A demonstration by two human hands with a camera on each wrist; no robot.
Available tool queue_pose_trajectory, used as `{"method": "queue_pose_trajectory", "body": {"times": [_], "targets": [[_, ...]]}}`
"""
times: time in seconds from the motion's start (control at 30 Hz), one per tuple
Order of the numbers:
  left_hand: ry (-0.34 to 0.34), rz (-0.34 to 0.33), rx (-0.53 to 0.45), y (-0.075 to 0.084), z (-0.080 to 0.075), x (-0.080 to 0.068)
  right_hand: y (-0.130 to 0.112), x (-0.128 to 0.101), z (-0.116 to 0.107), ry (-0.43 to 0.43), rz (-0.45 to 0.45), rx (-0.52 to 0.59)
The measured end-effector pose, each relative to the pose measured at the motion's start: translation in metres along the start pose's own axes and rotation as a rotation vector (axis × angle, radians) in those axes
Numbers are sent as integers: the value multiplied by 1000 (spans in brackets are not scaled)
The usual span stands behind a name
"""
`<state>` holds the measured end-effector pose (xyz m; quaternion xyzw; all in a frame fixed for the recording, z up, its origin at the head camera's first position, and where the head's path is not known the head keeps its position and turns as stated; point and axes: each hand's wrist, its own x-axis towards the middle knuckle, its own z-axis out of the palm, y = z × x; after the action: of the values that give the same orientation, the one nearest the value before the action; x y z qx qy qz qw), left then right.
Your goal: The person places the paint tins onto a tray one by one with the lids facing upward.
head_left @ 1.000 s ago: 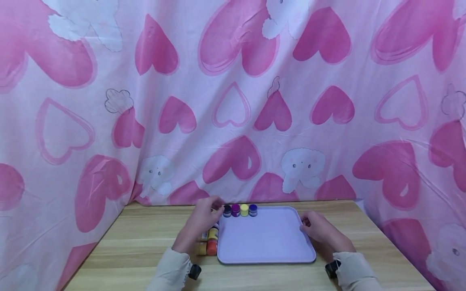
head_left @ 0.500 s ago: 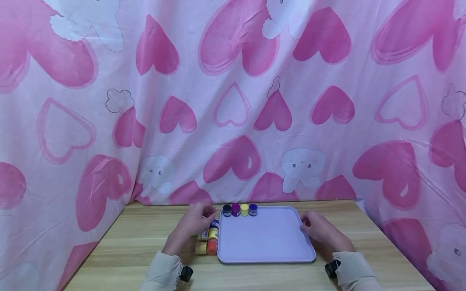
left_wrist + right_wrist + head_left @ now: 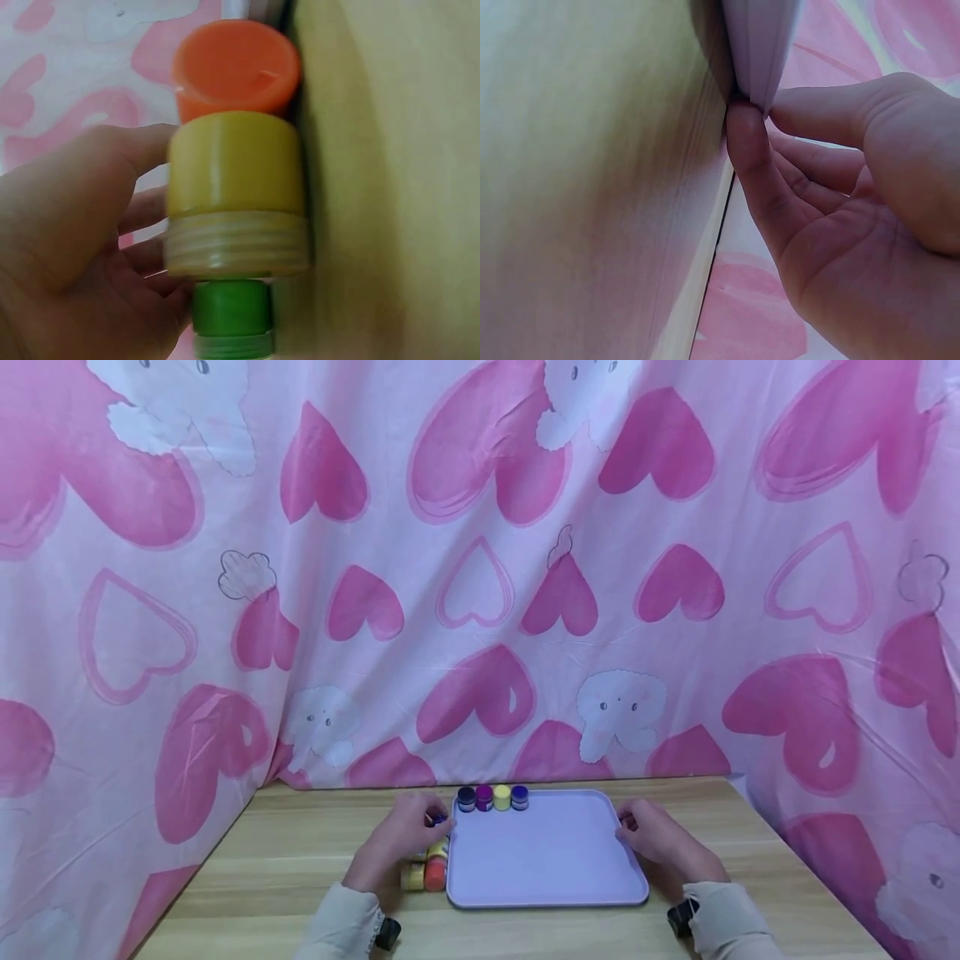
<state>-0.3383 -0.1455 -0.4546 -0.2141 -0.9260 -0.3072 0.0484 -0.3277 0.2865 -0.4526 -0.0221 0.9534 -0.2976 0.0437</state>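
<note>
A pale lilac tray (image 3: pixel 547 852) lies on the wooden table. My right hand (image 3: pixel 660 835) pinches its right edge, thumb on the rim and index finger low against the side in the right wrist view. At the tray's left side, my left hand (image 3: pixel 408 827) has thumb and fingers around a blue-lidded paint jar (image 3: pixel 437 818), mostly hidden by the hand. Close by stand an orange-lidded jar (image 3: pixel 435 875) and a mustard-yellow jar (image 3: pixel 412 876). The left wrist view also shows a green jar (image 3: pixel 232 309).
Inside the tray's back-left corner stand several paint jars in a row: black (image 3: pixel 467 799), purple (image 3: pixel 484 797), yellow (image 3: pixel 502 797) and blue (image 3: pixel 520 797). A pink heart-print curtain (image 3: pixel 480 693) hangs behind the table (image 3: pixel 285 868) and along its sides.
My left hand drew back from the tray's back-left corner, then came down onto the blue-lidded jar beside the tray. The right hand stays at the tray edge. The head view tilts slightly.
</note>
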Motion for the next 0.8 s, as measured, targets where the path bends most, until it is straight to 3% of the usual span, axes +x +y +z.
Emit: {"method": "queue_pose_trajectory", "body": {"times": [0.5, 0.8], "targets": [[5, -82, 44, 3, 5, 3, 1, 2, 0, 1, -17, -11], [-4, -132, -16, 4, 1, 4, 1, 1, 1, 2, -27, -9]]}}
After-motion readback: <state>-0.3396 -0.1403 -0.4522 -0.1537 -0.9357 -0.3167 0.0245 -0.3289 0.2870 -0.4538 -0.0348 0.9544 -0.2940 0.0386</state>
